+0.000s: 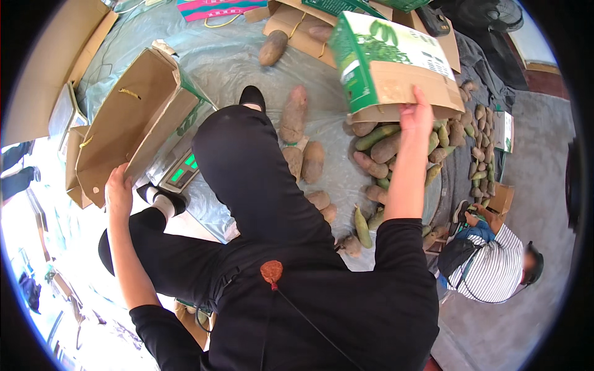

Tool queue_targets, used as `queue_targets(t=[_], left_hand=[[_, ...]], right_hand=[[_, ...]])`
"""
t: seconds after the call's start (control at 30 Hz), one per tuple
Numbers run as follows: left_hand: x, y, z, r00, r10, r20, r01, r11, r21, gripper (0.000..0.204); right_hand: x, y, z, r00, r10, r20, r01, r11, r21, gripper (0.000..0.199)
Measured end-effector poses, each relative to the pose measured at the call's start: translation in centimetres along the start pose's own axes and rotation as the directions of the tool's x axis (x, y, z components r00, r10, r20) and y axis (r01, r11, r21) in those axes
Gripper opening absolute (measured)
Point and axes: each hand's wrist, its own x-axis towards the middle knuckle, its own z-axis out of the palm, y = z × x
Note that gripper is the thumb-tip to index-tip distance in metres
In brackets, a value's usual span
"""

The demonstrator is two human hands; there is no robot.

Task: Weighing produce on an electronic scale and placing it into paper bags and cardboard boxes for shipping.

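Note:
My left hand point(119, 195) grips the near edge of an open cardboard box point(127, 114), brown inside with yellow cord loops. This box is tilted on a scale point(179, 173) with a lit green display. Out to the right, my right hand point(416, 120) is closed on the edge of a green and white printed carton point(396, 62). The carton is held above a heap of brown tubers point(387, 148) and long green vegetables point(362, 226). What is inside the carton is hidden.
Loose brown tubers point(294, 114) lie on the plastic sheet point(229, 68) before my knees. More cartons point(303, 34) stand at the far side. On the right, a person in a striped shirt point(495, 263) sits beside a long row of produce point(481, 151).

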Motion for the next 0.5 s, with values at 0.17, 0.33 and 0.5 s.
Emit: queue_targets(t=[0.17,0.33,0.5], left_hand=[[-0.1,0.0,0.1,1.000,-0.022,-0.006,0.021,1.000,-0.021,0.035],[0.5,-0.3,0.6,0.999,0.025,0.039,-0.026,0.999,0.029,0.036],[0.3,-1.2,0.7,0.999,0.013,0.041,-0.014,1.000,0.021,0.036]], right_hand=[[-1.2,8.6,2.3,0.993,0.119,0.025,-0.120,0.992,0.031,0.039],[-1.6,16.3,1.8,0.949,0.309,-0.067,-0.310,0.951,-0.010,0.033],[-1.4,15.7,-0.8,0.909,0.417,-0.001,-0.410,0.892,-0.192,0.032]])
